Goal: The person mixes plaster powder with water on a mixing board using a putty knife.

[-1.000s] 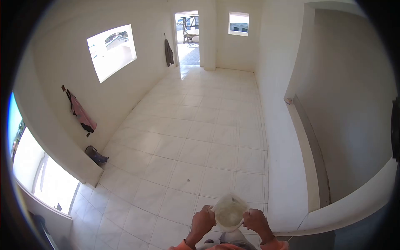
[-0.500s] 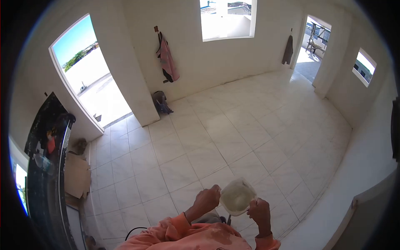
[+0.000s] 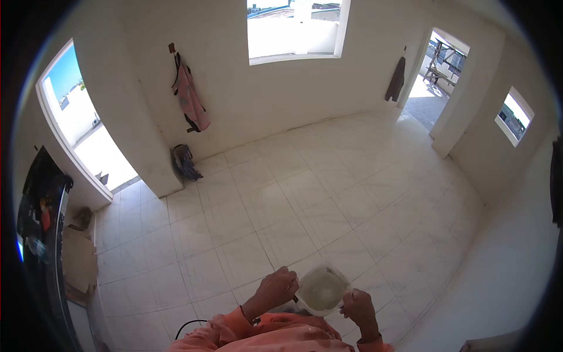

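A pale, roughly square container (image 3: 324, 290) with rounded corners is held up in front of my body, over the tiled floor. The fingers of my left hand (image 3: 278, 288) are closed on its left edge. On the opposite edge, my right hand (image 3: 358, 308) grips the rim with bent fingers. The inside of the container looks whitish-green; what it holds, if anything, is too blurred to tell. Orange sleeves cover both my forearms.
A dark table (image 3: 44, 234) with several items stands at the left, beside a cardboard sheet (image 3: 79, 258). A dark bag (image 3: 185, 162) rests against the pillar. Pink cloth (image 3: 191, 100) and a dark cloth (image 3: 396, 79) hang on the wall. Doorways open left and right.
The view has turned to the right, so the room appears shifted left. My hands and the container appear slightly further left and lower, with both hands still on it.
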Demonstrator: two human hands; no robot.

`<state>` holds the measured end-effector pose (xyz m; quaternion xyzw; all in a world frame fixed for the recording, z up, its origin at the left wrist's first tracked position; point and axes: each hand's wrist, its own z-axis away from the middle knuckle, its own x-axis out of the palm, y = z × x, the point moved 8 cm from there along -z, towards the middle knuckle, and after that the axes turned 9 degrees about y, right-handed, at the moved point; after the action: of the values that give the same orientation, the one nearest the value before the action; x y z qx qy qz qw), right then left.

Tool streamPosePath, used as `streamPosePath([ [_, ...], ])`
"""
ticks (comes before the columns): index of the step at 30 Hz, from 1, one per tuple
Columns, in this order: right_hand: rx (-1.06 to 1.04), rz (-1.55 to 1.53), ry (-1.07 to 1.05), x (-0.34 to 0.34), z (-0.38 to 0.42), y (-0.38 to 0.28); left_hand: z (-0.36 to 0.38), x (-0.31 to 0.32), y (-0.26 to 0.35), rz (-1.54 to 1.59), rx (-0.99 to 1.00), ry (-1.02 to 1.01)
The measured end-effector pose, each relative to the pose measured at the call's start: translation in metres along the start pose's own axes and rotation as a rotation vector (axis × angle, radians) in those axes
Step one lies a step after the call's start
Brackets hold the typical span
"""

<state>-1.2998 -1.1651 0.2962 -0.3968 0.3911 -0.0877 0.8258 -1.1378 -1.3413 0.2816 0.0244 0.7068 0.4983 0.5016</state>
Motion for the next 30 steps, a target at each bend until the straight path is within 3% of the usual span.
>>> streamPosePath([
  [5,-0.121,0.068,0.112,-0.081,-0.123,0.011,-0.152,0.054,0.056,0.050,0.117,-0.123],
  [6,-0.005,0.010,0.132,-0.106,-0.141,-0.001,-0.183,0.066,0.068,0.037,0.143,-0.122],
  [9,-0.117,0.060,0.241,-0.159,-0.231,0.020,-0.276,0.114,0.101,0.048,0.220,-0.142],
  [12,-0.059,-0.015,0.213,-0.220,-0.313,0.024,-0.365,0.156,0.142,0.057,0.241,-0.161],
  [15,-0.134,0.022,0.229,-0.288,-0.398,0.023,-0.449,0.189,0.181,0.147,0.225,-0.096],
  [18,-0.166,0.011,0.226,-0.363,-0.479,0.001,-0.530,0.206,0.239,0.193,0.422,0.014],
  [22,-0.118,-0.029,0.169,-0.448,-0.580,-0.028,-0.642,0.227,0.295,0.242,0.198,-0.007],
  [30,-0.054,-0.049,0.190,-0.570,-0.799,-0.052,-0.897,0.302,0.361,0.179,0.266,-0.056],
])
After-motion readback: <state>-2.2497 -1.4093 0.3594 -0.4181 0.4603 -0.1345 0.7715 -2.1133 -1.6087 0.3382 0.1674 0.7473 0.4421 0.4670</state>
